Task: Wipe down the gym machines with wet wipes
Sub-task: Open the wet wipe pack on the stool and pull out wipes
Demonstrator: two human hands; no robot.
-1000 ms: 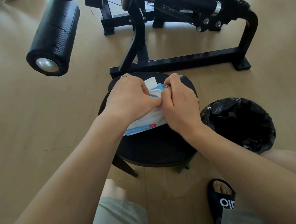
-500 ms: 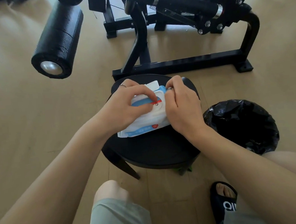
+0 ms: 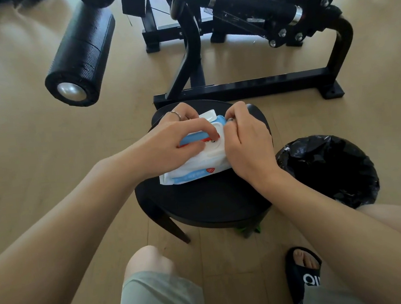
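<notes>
Both hands grasp a soft, glossy wet-wipe pack [image 3: 196, 170] on a round black stool [image 3: 199, 205]. The left hand [image 3: 169, 145] curls over its plastic lid; the right hand [image 3: 245, 142] apparently pinches the pack's edge.

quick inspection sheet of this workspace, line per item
surface: round black stool on a wood floor, holding the pack
job's things: wet wipe pack lying on the stool, white flip lid open; no wipe pulled out yet
clutter: nothing seen
grippers: left hand fingers curled at the pack's opening; right hand grips the pack's right end
cables: nothing seen
surroundings: black gym machine behind the stool, foam roller pad to the left, black-lined bin right of the stool
</notes>
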